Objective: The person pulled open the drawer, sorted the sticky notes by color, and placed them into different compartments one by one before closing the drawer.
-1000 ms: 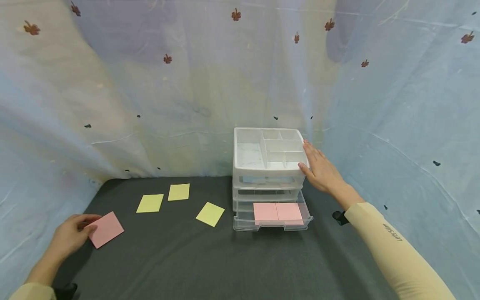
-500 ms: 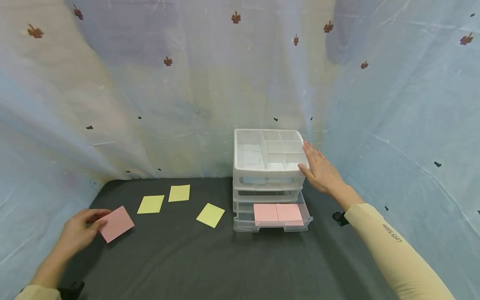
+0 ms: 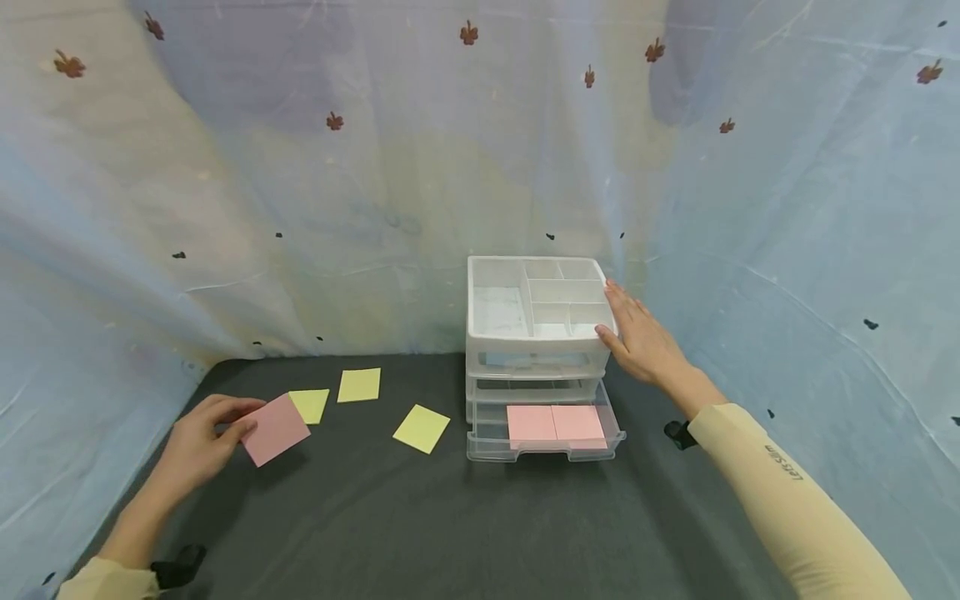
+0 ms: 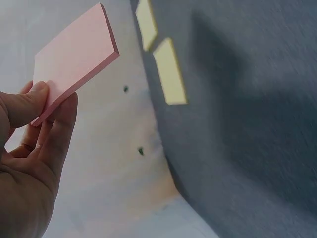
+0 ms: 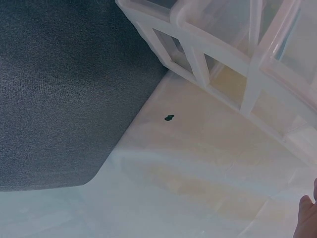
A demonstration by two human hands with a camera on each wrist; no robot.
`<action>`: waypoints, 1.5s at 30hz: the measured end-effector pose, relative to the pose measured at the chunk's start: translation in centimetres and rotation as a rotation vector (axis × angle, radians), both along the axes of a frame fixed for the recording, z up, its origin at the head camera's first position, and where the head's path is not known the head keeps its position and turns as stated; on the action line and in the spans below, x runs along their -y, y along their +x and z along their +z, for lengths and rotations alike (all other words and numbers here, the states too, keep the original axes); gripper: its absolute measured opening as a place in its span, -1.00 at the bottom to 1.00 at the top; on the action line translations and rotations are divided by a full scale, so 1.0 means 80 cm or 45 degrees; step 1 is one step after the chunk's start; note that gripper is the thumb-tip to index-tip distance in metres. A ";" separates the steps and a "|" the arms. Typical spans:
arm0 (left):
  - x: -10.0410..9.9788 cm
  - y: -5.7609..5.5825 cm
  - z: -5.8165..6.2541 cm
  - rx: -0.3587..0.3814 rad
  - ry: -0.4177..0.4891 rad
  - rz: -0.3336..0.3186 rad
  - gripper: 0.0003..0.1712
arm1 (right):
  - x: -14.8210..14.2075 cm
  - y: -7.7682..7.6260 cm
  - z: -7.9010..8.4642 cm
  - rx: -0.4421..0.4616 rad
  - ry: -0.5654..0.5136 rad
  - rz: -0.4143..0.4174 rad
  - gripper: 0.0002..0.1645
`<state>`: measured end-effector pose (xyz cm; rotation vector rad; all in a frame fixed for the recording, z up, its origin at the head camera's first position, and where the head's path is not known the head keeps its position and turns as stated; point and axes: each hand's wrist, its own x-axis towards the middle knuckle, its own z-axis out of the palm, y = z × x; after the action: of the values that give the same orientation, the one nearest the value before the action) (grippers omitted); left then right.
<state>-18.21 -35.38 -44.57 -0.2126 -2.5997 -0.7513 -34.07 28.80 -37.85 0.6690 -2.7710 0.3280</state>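
Note:
My left hand pinches a pink sticky note pad by one edge, thumb on top and fingers beneath. In the left wrist view the pad is raised above the dark table, tilted, its thick edge showing. My right hand rests with straight fingers against the upper right side of a white plastic drawer organizer. The organizer's bottom drawer is pulled out. Inside it two pink sticky note pads lie side by side. Only some fingers show in the right wrist view.
Three yellow sticky note pads lie on the dark table: a left one partly covered by the held pad, a back one, and one nearer the organizer. A patterned curtain hangs behind and at both sides.
My left hand has carried the pink sticky note pad rightward and slightly up, so it now overlaps the left yellow pad. The right hand keeps its place on the organizer.

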 end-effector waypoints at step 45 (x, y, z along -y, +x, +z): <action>-0.184 -0.049 0.054 0.072 0.292 -0.439 -0.72 | 0.000 -0.001 0.002 0.001 0.019 0.006 -0.09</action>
<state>-22.17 -20.69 -40.22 -0.5863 -2.5309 -1.1805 -34.11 28.77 -37.71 0.6791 -2.7757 0.3084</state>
